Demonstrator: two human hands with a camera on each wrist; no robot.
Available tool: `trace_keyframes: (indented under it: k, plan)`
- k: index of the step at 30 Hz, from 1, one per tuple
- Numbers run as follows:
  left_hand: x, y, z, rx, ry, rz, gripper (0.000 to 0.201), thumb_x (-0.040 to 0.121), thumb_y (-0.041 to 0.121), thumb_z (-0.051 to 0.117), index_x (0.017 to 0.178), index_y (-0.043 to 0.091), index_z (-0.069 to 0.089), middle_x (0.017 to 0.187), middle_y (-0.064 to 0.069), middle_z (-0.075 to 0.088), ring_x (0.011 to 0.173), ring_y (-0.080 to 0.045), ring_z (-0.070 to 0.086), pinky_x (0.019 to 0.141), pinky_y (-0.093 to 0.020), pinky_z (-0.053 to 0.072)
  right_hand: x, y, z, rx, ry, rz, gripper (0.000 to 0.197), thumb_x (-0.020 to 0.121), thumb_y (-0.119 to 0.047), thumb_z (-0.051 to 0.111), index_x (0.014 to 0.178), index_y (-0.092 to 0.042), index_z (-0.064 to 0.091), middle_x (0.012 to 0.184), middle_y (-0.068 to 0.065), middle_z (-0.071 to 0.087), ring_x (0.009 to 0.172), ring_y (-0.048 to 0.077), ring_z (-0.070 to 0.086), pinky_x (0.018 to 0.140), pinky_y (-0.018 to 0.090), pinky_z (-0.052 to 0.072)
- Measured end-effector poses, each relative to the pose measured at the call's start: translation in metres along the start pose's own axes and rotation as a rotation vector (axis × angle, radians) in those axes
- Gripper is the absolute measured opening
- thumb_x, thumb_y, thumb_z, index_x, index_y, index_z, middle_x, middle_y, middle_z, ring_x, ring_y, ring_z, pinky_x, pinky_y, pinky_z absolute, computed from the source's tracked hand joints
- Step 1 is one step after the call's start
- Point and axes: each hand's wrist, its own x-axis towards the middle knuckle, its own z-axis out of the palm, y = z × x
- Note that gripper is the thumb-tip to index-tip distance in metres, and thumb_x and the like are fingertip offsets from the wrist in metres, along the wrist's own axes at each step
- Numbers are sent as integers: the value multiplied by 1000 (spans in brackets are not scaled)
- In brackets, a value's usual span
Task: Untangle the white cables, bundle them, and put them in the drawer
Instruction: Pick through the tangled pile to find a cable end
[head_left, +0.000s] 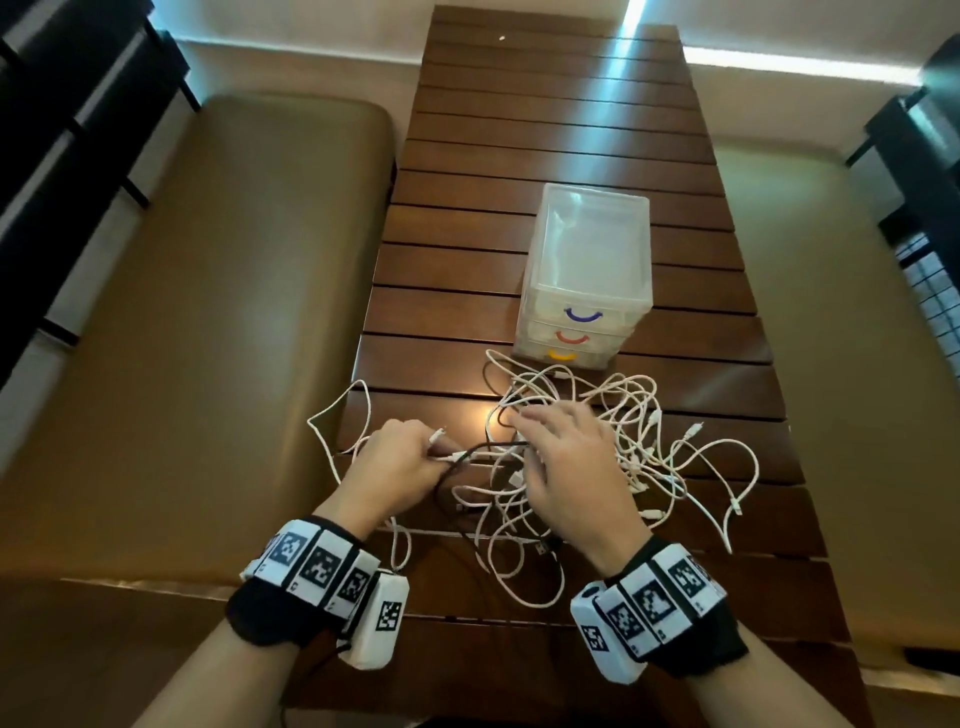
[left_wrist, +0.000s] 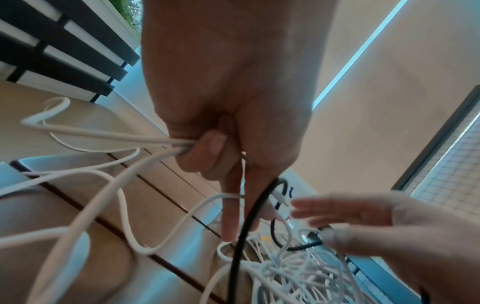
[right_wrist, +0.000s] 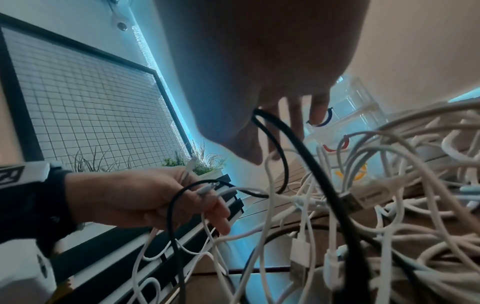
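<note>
On table, left hand (head_left: 397, 460) gripping white cables (head_left: 631, 441)

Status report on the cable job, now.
Left hand grips white cable ends. Right hand open, fingers spread over the white cables, still tangled on the table. Drawer unit shut. Black cable threaded through the pile.

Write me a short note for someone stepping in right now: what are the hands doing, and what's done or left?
Left hand grips a few white cable strands.
Right hand, fingers spread, rests on the tangled white cables on the wooden table.
A black cable runs through the tangle.
The drawer unit stands beyond the pile, its drawers closed.
Done: nothing bundled yet.
Left: untangle, bundle, open a drawer, stow.
</note>
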Motion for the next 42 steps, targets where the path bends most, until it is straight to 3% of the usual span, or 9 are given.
trace_keyframes:
  k: [4, 6, 10, 16, 21, 24, 29, 35, 42]
  plan:
    - [3, -13, -17, 86, 103, -83, 19, 85, 51, 69, 91, 36, 78, 84, 1, 74, 82, -20, 68, 75, -33, 56, 2, 0, 5, -3, -244, -45, 38, 92, -22, 51, 127, -30, 62, 130, -11, 60, 137, 16, 35, 121, 44, 9]
    - [5, -23, -27, 130, 114, -140, 20, 87, 50, 68, 92, 34, 78, 85, -1, 72, 81, -23, 68, 75, -36, 56, 2, 2, 6, -1, -235, -24, 33, 92, -21, 51, 121, -30, 63, 127, -11, 59, 133, 15, 38, 118, 40, 13]
    - [3, -38, -45, 230, 187, -221, 29, 89, 49, 64, 88, 23, 75, 84, -7, 69, 81, -30, 66, 71, -36, 53, 3, 4, 6, -106, -304, 12, 49, 92, -19, 50, 139, -29, 45, 135, -5, 46, 131, 17, 36, 112, 40, 24]
    - [2, -65, -71, 294, 415, -345, 27, 99, 30, 49, 89, 14, 68, 79, -10, 62, 73, -33, 55, 65, -35, 42, 10, -7, 5, -121, -294, -63, 31, 93, -31, 48, 120, -30, 63, 127, -7, 56, 127, 16, 44, 115, 45, 22]
    - [-5, -88, -87, 281, 455, -400, 35, 103, 31, 43, 99, 10, 70, 94, -18, 68, 84, -39, 60, 67, -36, 39, 16, -20, 14, 47, -111, -132, 29, 87, -27, 43, 99, -26, 70, 98, -9, 66, 103, 16, 58, 101, 40, 39]
    - [-10, -91, -88, 224, 465, -366, 40, 105, 35, 37, 104, 11, 69, 100, -18, 68, 93, -41, 62, 72, -38, 41, 20, -25, 17, 110, -122, -165, 20, 86, -19, 57, 99, -24, 71, 94, -10, 64, 95, 13, 55, 92, 38, 44]
    - [-16, -101, -86, 168, 471, -366, 43, 105, 39, 33, 110, 15, 68, 100, -14, 72, 95, -39, 65, 82, -43, 51, 25, -29, 21, 139, -160, -181, 20, 89, -19, 56, 103, -25, 69, 95, -11, 63, 92, 10, 52, 87, 35, 46]
    - [-41, -142, -137, 140, 771, -520, 43, 103, 32, 34, 111, 7, 68, 109, -30, 66, 102, -48, 60, 88, -51, 48, 27, -32, 19, 127, -160, -195, 17, 90, -18, 57, 101, -22, 70, 91, -9, 64, 88, 12, 53, 82, 34, 49]
    - [-56, -132, -171, 121, 1173, -418, 42, 107, 33, 30, 108, 12, 66, 99, -25, 68, 96, -46, 62, 83, -51, 46, 39, -60, 23, 147, -177, -254, 17, 92, -19, 58, 102, -19, 71, 92, -4, 67, 89, 16, 54, 81, 33, 45]
